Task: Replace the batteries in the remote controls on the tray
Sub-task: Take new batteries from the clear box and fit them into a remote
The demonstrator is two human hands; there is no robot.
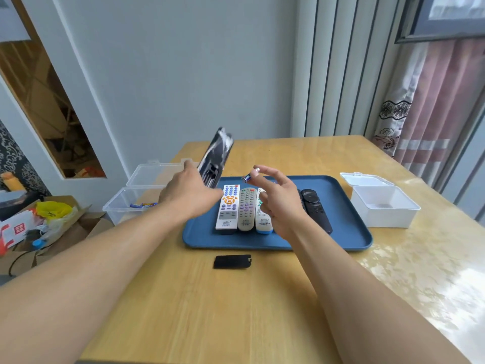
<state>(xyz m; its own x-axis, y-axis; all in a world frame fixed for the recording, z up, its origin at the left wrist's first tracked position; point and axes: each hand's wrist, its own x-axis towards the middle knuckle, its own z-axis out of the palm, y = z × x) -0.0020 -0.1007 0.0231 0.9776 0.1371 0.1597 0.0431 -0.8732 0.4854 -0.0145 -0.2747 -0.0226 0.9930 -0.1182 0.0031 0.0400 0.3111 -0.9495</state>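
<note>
Left hand (189,190) gripping black remote (214,158), tilted up, battery bay exposed. Right hand (278,198) pinching battery (248,177) just beside it, above tray (341,232).

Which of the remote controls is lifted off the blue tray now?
The black remote control, gripped by the left hand with its battery compartment open. The white, grey and other remotes lie flat on the blue tray.

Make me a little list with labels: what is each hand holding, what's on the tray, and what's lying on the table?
left hand: grips black remote, tilted up, battery slot open
right hand: pinches blue battery
blue tray: three light remotes, dark remote
table: black battery cover near tray
left box: batteries inside
white box: open
</note>
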